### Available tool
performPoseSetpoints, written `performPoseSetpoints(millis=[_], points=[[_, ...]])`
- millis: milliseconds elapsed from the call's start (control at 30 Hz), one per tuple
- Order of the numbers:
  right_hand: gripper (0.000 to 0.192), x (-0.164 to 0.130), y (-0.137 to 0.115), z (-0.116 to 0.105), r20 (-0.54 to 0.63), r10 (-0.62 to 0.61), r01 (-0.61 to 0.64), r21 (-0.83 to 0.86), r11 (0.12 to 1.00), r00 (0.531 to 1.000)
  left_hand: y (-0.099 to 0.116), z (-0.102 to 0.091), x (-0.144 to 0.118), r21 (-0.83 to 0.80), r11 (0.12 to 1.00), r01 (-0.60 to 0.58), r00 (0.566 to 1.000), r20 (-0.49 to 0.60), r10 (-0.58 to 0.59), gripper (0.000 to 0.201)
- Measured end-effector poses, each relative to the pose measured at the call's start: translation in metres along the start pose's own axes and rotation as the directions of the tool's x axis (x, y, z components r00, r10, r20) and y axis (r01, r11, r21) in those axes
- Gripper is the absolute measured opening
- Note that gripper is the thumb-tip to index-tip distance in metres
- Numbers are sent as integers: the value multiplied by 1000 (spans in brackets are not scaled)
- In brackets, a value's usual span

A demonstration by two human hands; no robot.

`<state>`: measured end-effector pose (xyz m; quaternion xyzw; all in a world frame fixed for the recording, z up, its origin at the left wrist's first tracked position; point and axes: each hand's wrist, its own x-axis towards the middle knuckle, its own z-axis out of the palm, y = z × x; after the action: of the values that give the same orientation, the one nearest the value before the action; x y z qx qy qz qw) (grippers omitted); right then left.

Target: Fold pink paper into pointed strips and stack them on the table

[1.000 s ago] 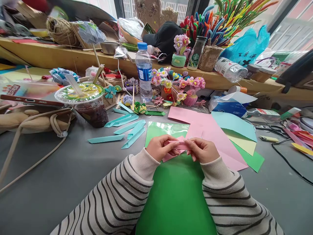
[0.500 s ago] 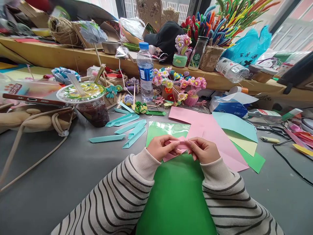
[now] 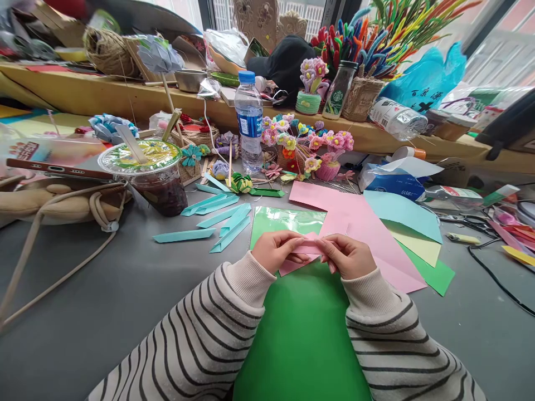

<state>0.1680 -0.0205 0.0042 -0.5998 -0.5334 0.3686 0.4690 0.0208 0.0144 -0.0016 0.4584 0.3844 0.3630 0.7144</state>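
Both the left hand (image 3: pixel 276 250) and right hand (image 3: pixel 349 255) pinch a small, partly folded pink paper strip (image 3: pixel 308 248), while several finished teal folded paper strips (image 3: pixel 217 218) already lie on the grey tabletop (image 3: pixel 104 289).

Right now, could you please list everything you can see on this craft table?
pink paper piece: one, pink, pinched between both hands
green sheet: one, under the hands
paper sheets: several, pink, blue, yellow, green, right of centre
folded strips: several, teal, left of centre
drink cup: one, dark, left
water bottle: one, clear, rear centre
tissue pack: one, blue, right
left hand: one, striped sleeve
right hand: one, striped sleeve
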Motion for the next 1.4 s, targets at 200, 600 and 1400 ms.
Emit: performPoseSetpoints(millis=[200,600,1400], points=[[22,1,4,0,-6,4,-4,42,999,1000,-2,0,-1,53,997,-50,999,2,50,25],[16,2,5,-1,28,-49,46,93,995,998,-4,0,-1,111,990,-86,996,2,86,20],[16,1,-2,-6,65,-25,15,159,987,998,5,2,-4,141,987,-78,995,-55,86,18]])
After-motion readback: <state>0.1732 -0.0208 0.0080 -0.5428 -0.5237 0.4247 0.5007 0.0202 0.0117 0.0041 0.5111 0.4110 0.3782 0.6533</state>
